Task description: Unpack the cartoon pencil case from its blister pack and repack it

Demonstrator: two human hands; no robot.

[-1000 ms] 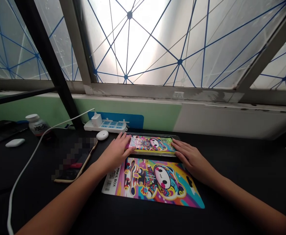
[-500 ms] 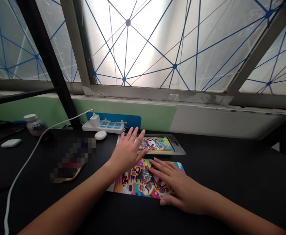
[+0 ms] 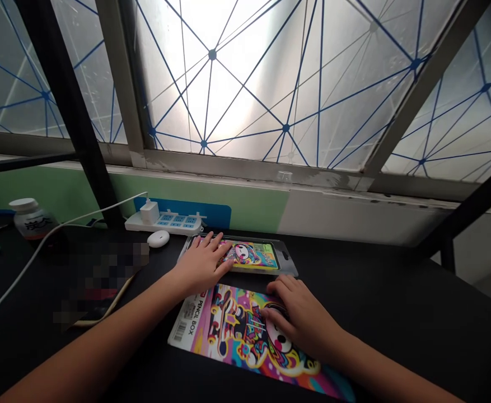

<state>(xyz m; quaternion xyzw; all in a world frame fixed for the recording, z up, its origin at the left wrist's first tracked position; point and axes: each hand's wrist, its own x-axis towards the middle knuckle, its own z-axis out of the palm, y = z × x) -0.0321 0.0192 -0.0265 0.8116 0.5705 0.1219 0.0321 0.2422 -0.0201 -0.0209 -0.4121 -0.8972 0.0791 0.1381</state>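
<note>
My left hand (image 3: 202,266) lies with fingers spread over the left part of a clear plastic package (image 3: 286,260). Inside it shows a colourful cartoon-printed pencil box (image 3: 254,255). Nearer to me, a bright printed card (image 3: 237,336) lies on the black table, tilted, with "PENCIL BOX" and a barcode on its white left end. My right hand (image 3: 302,314) rests over the card's right half, fingers bent and thumb apart from them. It covers part of the card's face picture, and I see nothing gripped in it.
Behind stands a white power strip (image 3: 163,223) with a charger, its white cable (image 3: 43,243) running left. A white earbud case (image 3: 158,239), a white-capped jar (image 3: 31,218) and a blurred dark item (image 3: 106,285) are on the left. Black frame bars (image 3: 450,224) rise at both sides.
The card has turned and come nearer to me, baring its white end. My right hand's fingers have bent. My left hand stays over the package. The whole view has shifted.
</note>
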